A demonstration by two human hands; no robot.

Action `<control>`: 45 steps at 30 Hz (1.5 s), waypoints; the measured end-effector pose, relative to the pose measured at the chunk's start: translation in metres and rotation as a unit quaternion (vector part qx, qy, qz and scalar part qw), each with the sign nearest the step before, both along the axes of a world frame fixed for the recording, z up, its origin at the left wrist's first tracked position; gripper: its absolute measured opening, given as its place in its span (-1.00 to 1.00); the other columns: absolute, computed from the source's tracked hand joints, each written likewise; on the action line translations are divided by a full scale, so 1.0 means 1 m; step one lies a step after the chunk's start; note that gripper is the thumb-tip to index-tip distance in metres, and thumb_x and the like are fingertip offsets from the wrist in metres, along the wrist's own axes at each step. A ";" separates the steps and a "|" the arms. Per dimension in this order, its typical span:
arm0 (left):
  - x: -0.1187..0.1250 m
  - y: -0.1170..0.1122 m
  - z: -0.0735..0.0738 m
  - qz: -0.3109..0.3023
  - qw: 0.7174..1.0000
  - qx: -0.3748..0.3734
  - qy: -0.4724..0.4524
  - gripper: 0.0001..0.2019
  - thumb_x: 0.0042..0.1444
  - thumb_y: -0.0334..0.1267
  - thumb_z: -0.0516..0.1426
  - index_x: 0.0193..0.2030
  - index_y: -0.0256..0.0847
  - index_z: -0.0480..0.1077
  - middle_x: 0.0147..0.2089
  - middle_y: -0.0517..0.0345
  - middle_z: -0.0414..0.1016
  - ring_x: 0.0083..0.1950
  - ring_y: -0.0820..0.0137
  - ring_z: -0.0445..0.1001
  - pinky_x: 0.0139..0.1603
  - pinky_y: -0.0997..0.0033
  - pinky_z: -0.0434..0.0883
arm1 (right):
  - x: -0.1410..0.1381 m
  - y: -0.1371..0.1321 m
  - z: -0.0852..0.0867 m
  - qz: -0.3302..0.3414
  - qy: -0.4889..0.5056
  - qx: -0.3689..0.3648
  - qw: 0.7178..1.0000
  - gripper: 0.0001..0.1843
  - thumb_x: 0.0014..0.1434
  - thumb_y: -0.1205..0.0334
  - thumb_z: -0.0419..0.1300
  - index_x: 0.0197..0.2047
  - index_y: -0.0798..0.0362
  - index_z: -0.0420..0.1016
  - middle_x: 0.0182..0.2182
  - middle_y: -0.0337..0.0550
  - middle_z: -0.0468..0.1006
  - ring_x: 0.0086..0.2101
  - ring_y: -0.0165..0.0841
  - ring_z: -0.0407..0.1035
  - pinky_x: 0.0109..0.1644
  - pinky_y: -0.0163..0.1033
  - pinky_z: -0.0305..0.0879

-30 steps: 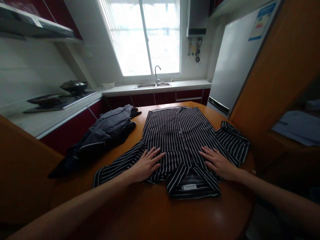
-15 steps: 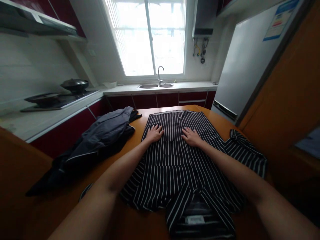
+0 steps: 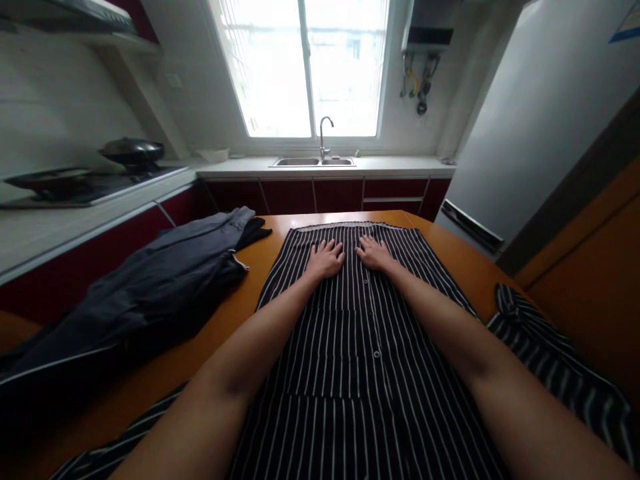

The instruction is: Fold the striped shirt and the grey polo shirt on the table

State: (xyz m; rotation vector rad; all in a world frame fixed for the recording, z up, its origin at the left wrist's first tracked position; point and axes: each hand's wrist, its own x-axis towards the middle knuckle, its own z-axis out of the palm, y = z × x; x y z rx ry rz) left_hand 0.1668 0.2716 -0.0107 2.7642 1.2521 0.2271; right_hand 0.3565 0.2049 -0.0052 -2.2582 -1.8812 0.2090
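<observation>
left hand (image 3: 325, 259): resting palm-down on the cloth, just left of the frame's middle, with fingers splayed apart and pointing toward the top of the frame
right hand (image 3: 374, 253): resting palm-down on the same cloth, just right of the middle, near the left hand but not touching it, with fingers extended and slightly parted
striped shirt (image 3: 335, 327): lying flat beneath both hands, showing black with pale lines, running from the bottom edge up to the middle of the frame
hem (image 3: 355, 226): crossing the middle of the frame, just above the fingertips
buttons (image 3: 377, 355): showing below the right hand, right of centre
lower-left sleeve (image 3: 135, 427): passing partly out of sight behind the left arm (image 3: 235, 360)
lower-right sleeve (image 3: 565, 367): bunching at its upper end, reaching toward the right edge
dark grey garment (image 3: 165, 267): lying rumpled across the left side, well apart from the hands
table (image 3: 465, 260): bearing both garments, showing orange-brown between them
sink (image 3: 297, 162): sitting beneath the window (image 3: 270, 73), upper middle
fridge (image 3: 550, 113): standing at upper right
</observation>
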 end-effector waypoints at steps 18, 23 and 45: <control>-0.004 -0.001 0.004 0.008 1.000 -0.004 0.004 -0.37 0.38 0.15 -0.23 0.51 0.03 0.03 0.57 0.13 -0.12 0.56 0.01 -0.16 0.48 -0.26 -0.15 | 0.115 -0.025 -0.004 -0.147 -0.010 -0.009 0.989 -0.26 0.44 -0.10 -0.32 0.51 0.15 -0.02 0.50 0.07 -0.13 0.45 -0.12 -0.24 0.45 0.24 -0.32; -0.003 -0.002 0.002 0.013 1.000 0.004 0.003 -0.37 0.37 0.15 -0.23 0.50 0.04 0.05 0.56 0.14 -0.10 0.56 0.01 -0.15 0.47 -0.26 -0.13 | 0.159 -0.044 -0.007 -0.271 -0.031 0.037 0.961 -0.25 0.43 -0.03 -0.31 0.50 0.29 -0.07 0.49 0.23 -0.14 0.45 -0.06 -0.27 0.43 0.32 -0.38; -0.050 -0.015 0.027 -0.023 0.998 0.007 0.058 -0.35 0.41 0.09 -0.28 0.52 -0.17 -0.01 0.57 -0.03 -0.17 0.57 0.00 -0.25 0.47 -0.31 -0.18 | 0.031 -0.043 -0.001 -0.134 -0.061 0.127 0.981 -0.38 0.39 0.18 -0.19 0.41 0.27 0.18 0.45 0.16 0.05 0.43 -0.11 -0.12 0.45 0.19 -0.26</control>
